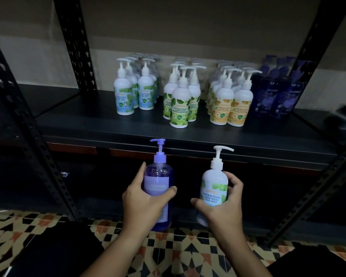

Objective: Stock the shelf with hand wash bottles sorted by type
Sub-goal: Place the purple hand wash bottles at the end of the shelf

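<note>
Both hands grip bottles below the shelf (128, 126): left hand (146, 198) wraps the purple bottle (158, 182), destined for 2 o'clock; right hand (222, 208) wraps the mint bottle (214, 188), for 11 o'clock.

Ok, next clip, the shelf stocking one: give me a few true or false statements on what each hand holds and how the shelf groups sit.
1. The left hand holds a purple bottle. True.
2. The right hand holds a yellow-label bottle. False: it holds a Cool Mint bottle.
3. The Cool Mint group is the leftmost on the shelf. True.
4. The dark purple group stands between the white groups. False: it is at the right end.
</note>
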